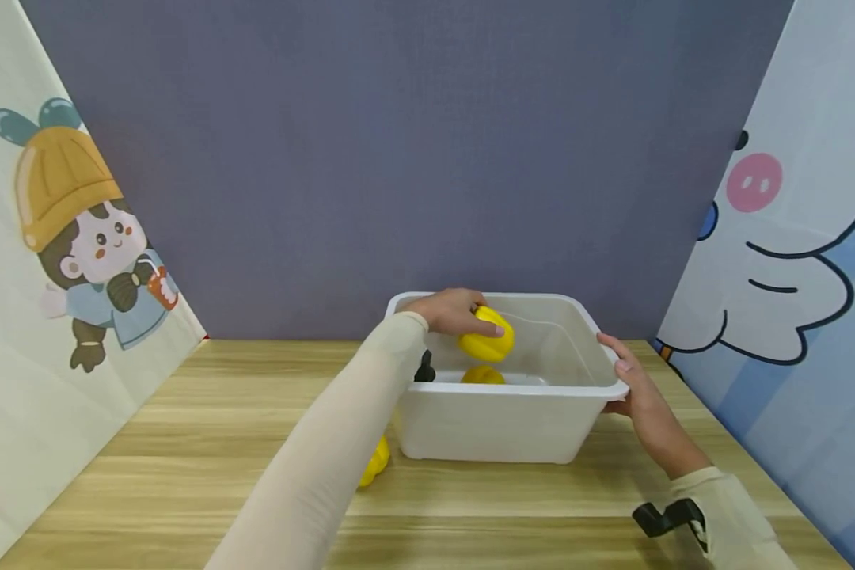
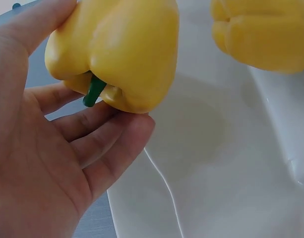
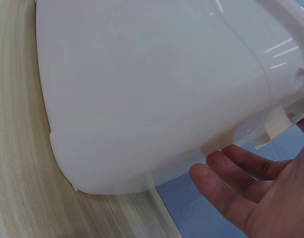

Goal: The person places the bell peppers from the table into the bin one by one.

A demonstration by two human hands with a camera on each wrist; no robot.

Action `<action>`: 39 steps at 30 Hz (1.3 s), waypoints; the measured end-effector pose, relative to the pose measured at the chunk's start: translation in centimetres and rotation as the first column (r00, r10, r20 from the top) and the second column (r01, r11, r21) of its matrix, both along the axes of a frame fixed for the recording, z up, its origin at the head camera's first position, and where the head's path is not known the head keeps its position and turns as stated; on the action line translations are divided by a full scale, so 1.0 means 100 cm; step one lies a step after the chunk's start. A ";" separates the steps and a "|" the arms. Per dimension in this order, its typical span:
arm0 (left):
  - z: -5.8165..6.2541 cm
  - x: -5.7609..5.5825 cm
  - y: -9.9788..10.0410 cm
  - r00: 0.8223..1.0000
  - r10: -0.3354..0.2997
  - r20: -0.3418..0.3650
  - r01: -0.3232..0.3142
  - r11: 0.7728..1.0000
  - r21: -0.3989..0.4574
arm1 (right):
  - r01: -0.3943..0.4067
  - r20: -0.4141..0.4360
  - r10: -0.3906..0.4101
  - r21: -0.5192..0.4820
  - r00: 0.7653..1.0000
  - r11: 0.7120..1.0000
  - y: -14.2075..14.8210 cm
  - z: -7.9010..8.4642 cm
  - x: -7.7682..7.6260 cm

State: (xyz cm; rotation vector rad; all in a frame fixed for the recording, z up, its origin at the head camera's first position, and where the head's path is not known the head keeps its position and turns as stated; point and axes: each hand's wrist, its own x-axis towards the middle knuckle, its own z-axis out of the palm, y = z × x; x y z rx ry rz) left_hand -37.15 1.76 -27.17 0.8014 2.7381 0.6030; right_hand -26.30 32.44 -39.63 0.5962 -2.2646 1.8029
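Wood-grained counter [image 1: 242, 412] runs back to a grey-purple partition [image 1: 427, 142], with a white plastic tub [image 1: 499, 423] standing between the person's arms. Thumb and fingers of the left hand [image 1: 450, 310] are closed round a yellow bell pepper [image 1: 490, 340], held inside the tub's opening. Below that hand, a second bell pepper [image 1: 483, 374] lies in the tub. The right hand [image 1: 634, 388] grips the tub's rim.

Done well, this step calls for a hold spread over the pepper's broad body, the left wrist kept above the rim, and slow movement so the two peppers don't knock; the right hand should steady the tub.

Only the left wrist view makes out the held pepper's green stem [image 2: 93, 91]. Only the head view shows a third pepper [image 1: 376, 463], outside the tub, partly behind the left sleeve [image 1: 345, 427]. From the right wrist, fingertips [image 3: 205, 176] appear beneath the rim; whether they press the wall is unclear.
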 end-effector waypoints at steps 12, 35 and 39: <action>0.001 -0.002 0.000 1.000 0.005 -0.018 -0.003 0.993 0.116 | -0.008 -0.003 0.008 -0.021 1.000 1.000 0.001 0.001 -0.002; 0.006 -0.005 -0.007 0.992 -0.084 0.089 0.059 0.965 0.255 | 0.006 -0.002 -0.005 0.005 1.000 1.000 0.001 0.000 -0.001; 0.012 -0.004 -0.013 0.992 -0.077 0.103 0.049 0.965 0.257 | 0.007 -0.006 -0.007 0.010 1.000 1.000 0.001 0.001 -0.001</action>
